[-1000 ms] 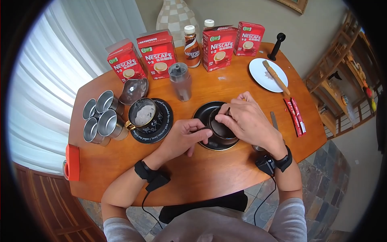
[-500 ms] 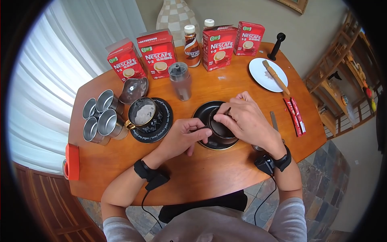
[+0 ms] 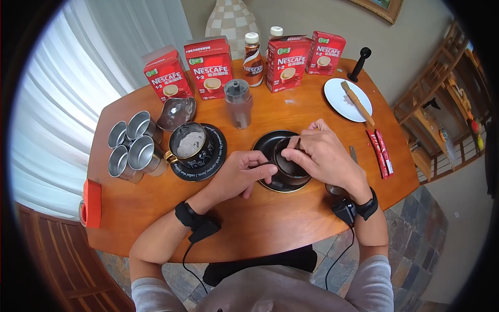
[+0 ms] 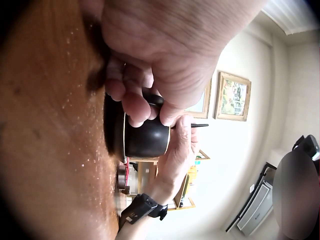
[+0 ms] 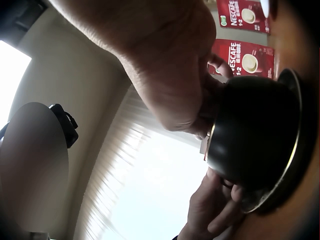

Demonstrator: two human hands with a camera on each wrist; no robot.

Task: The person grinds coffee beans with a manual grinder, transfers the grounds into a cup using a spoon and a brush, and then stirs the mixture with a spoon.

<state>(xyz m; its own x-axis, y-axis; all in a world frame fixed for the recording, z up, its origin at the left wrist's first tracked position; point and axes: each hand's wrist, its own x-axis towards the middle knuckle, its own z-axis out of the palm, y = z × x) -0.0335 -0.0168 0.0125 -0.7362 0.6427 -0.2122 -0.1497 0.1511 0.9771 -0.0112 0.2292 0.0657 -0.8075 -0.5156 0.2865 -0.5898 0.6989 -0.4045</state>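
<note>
A black cup (image 3: pixel 284 172) with a gold rim stands on a black saucer (image 3: pixel 263 144). My left hand (image 3: pixel 235 178) pinches the cup's handle, thumb on top; the left wrist view shows its fingers curled by the black cup (image 4: pixel 147 141). Over the cup's far right rim, my right hand (image 3: pixel 328 155) pinches a thin dark utensil, whose tip (image 4: pixel 201 125) sticks up past the fingers. Its lower end is hidden. In the right wrist view, my right hand (image 5: pixel 165 65) is above the cup (image 5: pixel 252 130), fingers partly hidden behind the rim.
Left of the hands are a gold-handled cup (image 3: pixel 188 143) of pale powder, steel cups (image 3: pixel 141 153) and a glass bowl (image 3: pixel 176 113). Behind stand a grinder (image 3: pixel 239 106), red boxes (image 3: pixel 210 70) and bottles. A white plate (image 3: pixel 335 99) with a brush and red sachets (image 3: pixel 381 156) lie right.
The head view has shifted slightly, so the table's things appear a little farther right. Both hands keep their holds at the cup, and the right fingers have moved only slightly.
</note>
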